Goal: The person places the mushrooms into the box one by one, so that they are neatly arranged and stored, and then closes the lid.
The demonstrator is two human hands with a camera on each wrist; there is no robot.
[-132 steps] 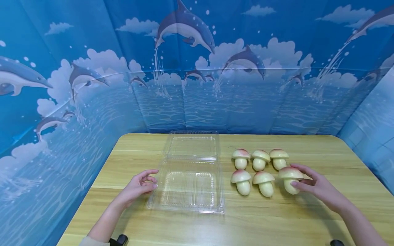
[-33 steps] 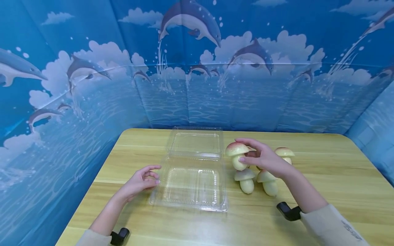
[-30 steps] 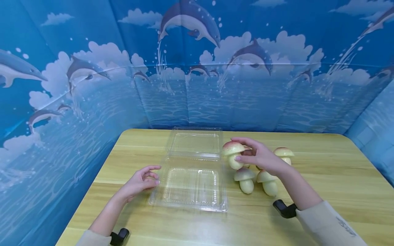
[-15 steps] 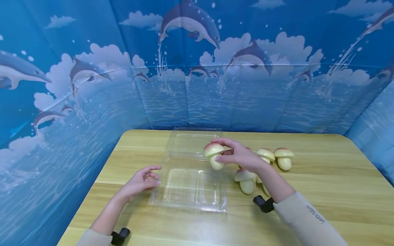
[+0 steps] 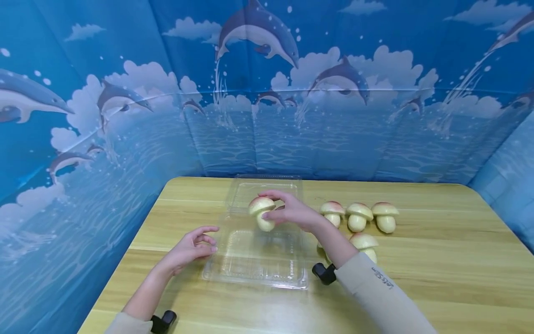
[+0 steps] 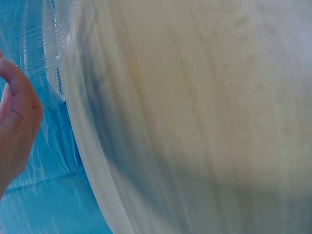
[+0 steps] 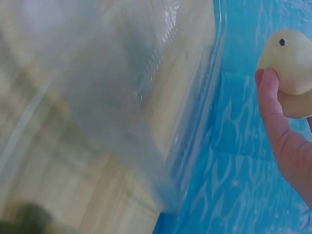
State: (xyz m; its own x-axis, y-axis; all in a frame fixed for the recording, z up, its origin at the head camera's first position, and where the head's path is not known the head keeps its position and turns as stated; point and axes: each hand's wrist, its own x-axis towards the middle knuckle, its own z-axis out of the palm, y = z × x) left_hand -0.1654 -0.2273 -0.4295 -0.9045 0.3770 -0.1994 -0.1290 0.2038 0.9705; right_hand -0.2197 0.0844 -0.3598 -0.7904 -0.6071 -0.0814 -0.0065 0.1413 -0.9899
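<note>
A toy mushroom [image 5: 259, 205] with a pink-tinged cap and cream stem is pinched between the thumb and fingers of my right hand [image 5: 295, 214]. It hangs over the clear plastic box [image 5: 254, 279], near the fold between tray and opened lid [image 5: 237, 191]. The right wrist view shows the thumb pressed on the mushroom [image 7: 287, 63], whose stem end has a dark spot. My left hand [image 5: 187, 249] lies at the box's left edge, fingers loosely bent with the tips right at the rim. In the left wrist view, part of the left hand [image 6: 19, 114] shows beside the clear plastic.
Right of the box, three mushrooms [image 5: 357, 217] stand in a back row. In front of them is another mushroom [image 5: 364, 243], and one more is mostly hidden behind the right forearm. The wooden table [image 5: 438, 260] backs onto a dolphin-printed curtain [image 5: 333, 139].
My right hand picked up the mushroom at the front right of the group and carried it leftward, past the others, to over the box. The left hand stayed at the box's edge.
</note>
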